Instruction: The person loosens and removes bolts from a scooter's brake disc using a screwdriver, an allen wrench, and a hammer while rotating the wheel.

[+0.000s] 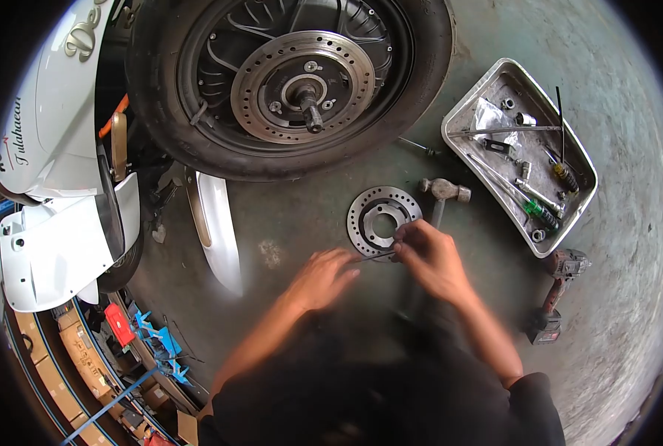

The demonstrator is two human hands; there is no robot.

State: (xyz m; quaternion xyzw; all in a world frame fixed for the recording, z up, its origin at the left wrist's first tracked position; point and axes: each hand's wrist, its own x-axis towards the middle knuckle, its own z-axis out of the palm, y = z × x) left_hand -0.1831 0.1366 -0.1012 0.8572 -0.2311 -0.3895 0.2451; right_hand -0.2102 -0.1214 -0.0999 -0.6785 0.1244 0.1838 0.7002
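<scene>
Both my hands are over the floor in front of the brake disc (357, 223), a loose drilled ring lying flat. My right hand (437, 262) is closed, thumb and fingers pinching one end of a thin dark rod (377, 256). At the rod's other end are the fingertips of my left hand (322, 281), which seem to close on it, though the thumb lies a little apart. What kind of tool or part the rod is cannot be made out. Just beyond my right hand rests a hammer (444, 191), its handle partly hidden by that hand.
A large wheel (420, 89) with a mounted disc and protruding axle lies ahead. To the right are a metal tray (487, 186) of screwdrivers, sockets and rods, and a cordless impact wrench (556, 293). White scooter panels (53, 245) and shelves with boxes (56, 386) flank the left.
</scene>
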